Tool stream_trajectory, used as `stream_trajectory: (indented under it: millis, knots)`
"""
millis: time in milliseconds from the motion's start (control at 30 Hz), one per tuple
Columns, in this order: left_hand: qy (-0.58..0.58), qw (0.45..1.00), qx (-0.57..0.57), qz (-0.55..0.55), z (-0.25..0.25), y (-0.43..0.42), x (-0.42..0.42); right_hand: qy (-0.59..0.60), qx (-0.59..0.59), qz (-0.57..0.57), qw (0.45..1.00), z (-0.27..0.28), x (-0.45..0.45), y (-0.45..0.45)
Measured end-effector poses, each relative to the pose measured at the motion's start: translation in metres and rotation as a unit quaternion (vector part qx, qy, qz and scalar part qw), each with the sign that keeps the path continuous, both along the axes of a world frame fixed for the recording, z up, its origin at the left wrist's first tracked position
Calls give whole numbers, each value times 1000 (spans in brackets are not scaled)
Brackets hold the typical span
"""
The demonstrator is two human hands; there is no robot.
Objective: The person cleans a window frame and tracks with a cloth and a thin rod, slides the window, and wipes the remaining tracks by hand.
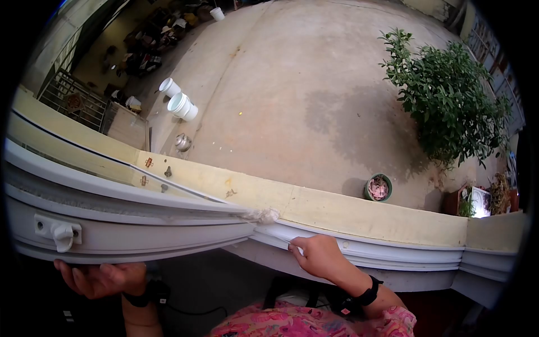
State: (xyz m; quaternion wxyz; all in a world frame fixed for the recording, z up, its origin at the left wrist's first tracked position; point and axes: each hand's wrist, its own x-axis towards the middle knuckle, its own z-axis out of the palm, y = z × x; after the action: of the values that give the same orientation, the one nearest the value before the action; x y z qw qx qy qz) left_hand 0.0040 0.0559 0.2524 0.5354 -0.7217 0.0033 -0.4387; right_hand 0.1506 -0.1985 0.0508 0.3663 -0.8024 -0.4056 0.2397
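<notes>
A white window sash [151, 236] slants across the left side, with a white handle latch [63, 235] on its face. My left hand [104, 278] is under the sash's lower edge, palm up, its curled fingers against the frame. My right hand [320, 255] is closed in a pinch above the white window track [382, 253]. From its fingertips a thin white strip [279, 241] runs up-left to the sash corner. A fluffy white tuft [264, 215] sits at that corner, beside the track. What the strip is made of, I cannot make out.
Beyond the yellow sill [359, 210] lies a concrete yard with white buckets [183, 106], a metal kettle [182, 142], a green pot [378, 187] and a leafy bush [449, 95]. Metal fittings [168, 171] lie on the sill. A dark cable [196, 312] hangs below the sash.
</notes>
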Motion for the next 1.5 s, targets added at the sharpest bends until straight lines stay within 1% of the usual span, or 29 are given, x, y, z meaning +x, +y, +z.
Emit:
stream_trajectory:
  millis: [67,200,233,267,433,567,633,700,800,833,900,967,1000,1067,1167,1233,1300,1367,1400,1433,1467,1500]
  knots:
    - [-2,1000,8,8,0,0,1,9,-28,-6,1000,-23,-4,0]
    - [0,1000,15,9,1,-1,2,25,-10,-28,999,-40,-6,0]
    - [3,1000,14,7,1,-2,2,12,-20,-26,999,-46,-4,1]
    - [-2,1000,15,5,1,-2,5,-3,-30,-25,999,-49,-2,1]
    - [-8,1000,11,-1,-1,-1,6,-1,-80,-17,997,-53,-1,6]
    - [-8,1000,-24,-16,-2,1,4,-6,-123,-7,992,-38,-3,12]
    - [-3,1000,-2,-17,-1,0,8,-3,-105,3,994,-20,-1,17]
    - [-6,998,-41,-39,-7,9,-1,3,-89,11,996,1,2,21]
    - [-48,982,-147,-109,-12,16,-4,-34,-87,43,995,33,14,26]
    - [-49,982,-147,-107,-11,15,-2,-33,-77,41,996,45,18,23]
    - [-56,973,-162,-155,-11,10,10,-35,-67,37,996,62,19,15]
    - [-55,972,-157,-163,-11,10,14,-6,25,12,1000,73,20,5]
    - [-55,968,-171,-174,-11,8,16,-7,24,12,1000,75,20,3]
    - [-56,964,-184,-185,-14,12,13,44,77,-1,996,77,17,-1]
    - [-41,983,-126,-130,-16,20,7,65,96,-17,993,48,9,1]
    - [-43,972,-161,-168,-14,12,15,79,82,-27,993,36,7,-5]
    - [-56,978,-148,-134,-19,16,11,94,67,-35,993,17,3,-12]
    - [-56,968,-168,-176,-17,8,20,112,132,-119,978,-6,-3,-20]
    - [-42,970,-162,-179,-16,4,19,110,129,-118,978,-12,-5,-27]
    - [-46,969,-165,-178,-20,1,20,107,125,-167,972,-18,-6,-33]
    - [6,959,-166,-231,-26,-4,24,104,122,-216,963,-23,-7,-40]
    - [58,943,-167,-282,-33,-11,27,101,119,-214,964,-30,-8,-47]
